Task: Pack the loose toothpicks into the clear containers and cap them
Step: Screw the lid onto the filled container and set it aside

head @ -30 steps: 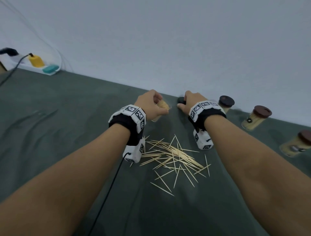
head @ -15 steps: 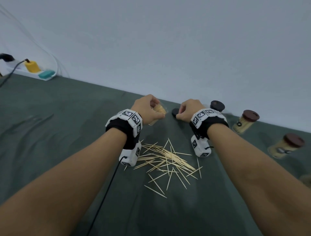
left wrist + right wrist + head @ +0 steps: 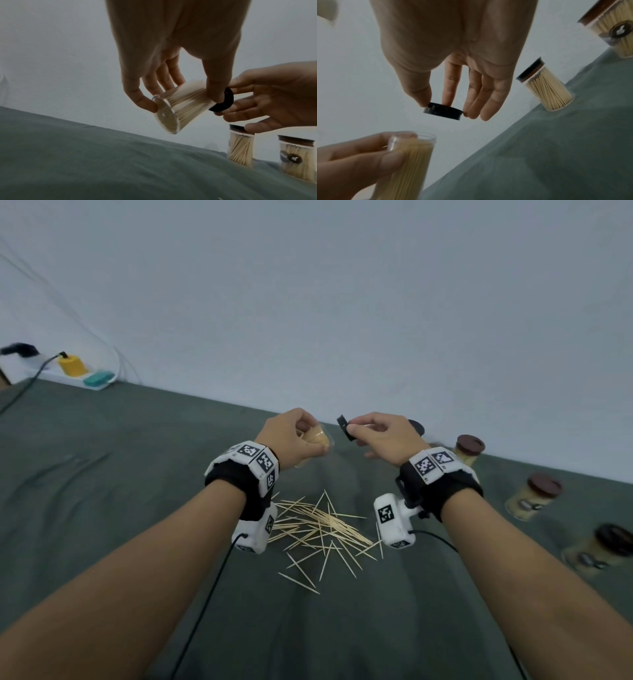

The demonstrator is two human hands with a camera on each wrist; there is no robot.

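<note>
Grey-green cloth on bench (image 3: 102, 508), pale wall behind. Since a second ago we raised both hands off cloth. Left hand (image 3: 291, 436) gripped filled clear container (image 3: 181, 106), tilted, mouth open, centre frame. Right hand (image 3: 387, 440) pinched dark cap (image 3: 443, 111) just beside mouth, not touching. Capping likely next. Loose toothpicks (image 3: 322, 529) remained below wrists.
</note>
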